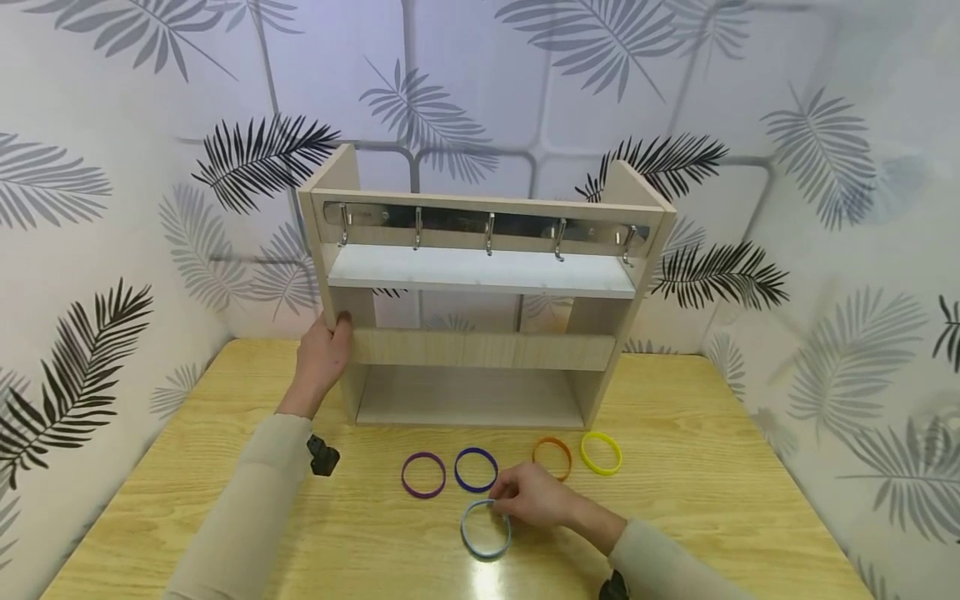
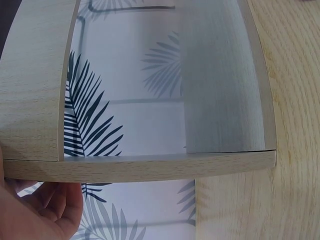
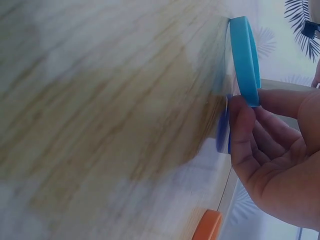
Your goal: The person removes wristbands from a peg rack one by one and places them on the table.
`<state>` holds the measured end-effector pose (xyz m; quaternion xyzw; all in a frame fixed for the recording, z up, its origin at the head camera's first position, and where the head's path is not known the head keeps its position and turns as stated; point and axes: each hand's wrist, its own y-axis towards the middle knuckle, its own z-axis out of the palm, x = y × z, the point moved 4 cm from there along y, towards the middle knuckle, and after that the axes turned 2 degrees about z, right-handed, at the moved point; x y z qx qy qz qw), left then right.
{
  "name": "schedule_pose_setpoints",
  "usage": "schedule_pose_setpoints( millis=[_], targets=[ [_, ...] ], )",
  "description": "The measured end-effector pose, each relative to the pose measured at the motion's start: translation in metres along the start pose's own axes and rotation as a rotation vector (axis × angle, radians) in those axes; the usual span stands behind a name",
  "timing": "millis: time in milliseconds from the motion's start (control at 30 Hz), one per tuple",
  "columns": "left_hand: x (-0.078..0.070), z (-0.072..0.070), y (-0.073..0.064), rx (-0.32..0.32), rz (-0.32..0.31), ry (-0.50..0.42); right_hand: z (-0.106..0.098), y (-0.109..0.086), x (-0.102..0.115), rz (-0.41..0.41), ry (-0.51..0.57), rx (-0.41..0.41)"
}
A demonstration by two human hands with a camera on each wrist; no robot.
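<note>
My left hand [image 1: 321, 354] grips the left side panel of a pale wooden shelf unit [image 1: 480, 350]. In the left wrist view, its curled fingers [image 2: 65, 210] show beside the panel's edge. My right hand [image 1: 536, 493] pinches a light blue silicone wristband [image 3: 243, 60] between thumb and fingers, at the band's far edge in the head view. Near that hand on the table lie a dark blue wristband [image 1: 476, 488] and an orange wristband [image 1: 567, 458]. A purple wristband [image 1: 423, 496] is farther left, and a yellow wristband [image 1: 600, 471] lies right of the orange one.
Several metal hooks [image 1: 490, 233] hang from a shiny rail across the shelf unit's upper front. The unit stands toward the back of the wood-grain table [image 1: 360, 542]. Leaf-patterned walls [image 1: 480, 92] enclose the table at the back and sides.
</note>
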<state>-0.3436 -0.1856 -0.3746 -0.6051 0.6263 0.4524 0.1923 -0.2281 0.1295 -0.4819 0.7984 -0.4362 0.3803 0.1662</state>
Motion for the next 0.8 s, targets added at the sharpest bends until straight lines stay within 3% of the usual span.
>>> schedule_pose_setpoints(
  millis=[433, 800],
  targets=[
    [-0.003, -0.003, 0.002, 0.041, -0.003, -0.013, -0.004, 0.000, 0.002, -0.028, -0.075, 0.001],
    [-0.008, -0.011, 0.002, 0.150, -0.070, -0.052, -0.024, -0.015, 0.011, -0.030, -0.135, 0.012]
  ],
)
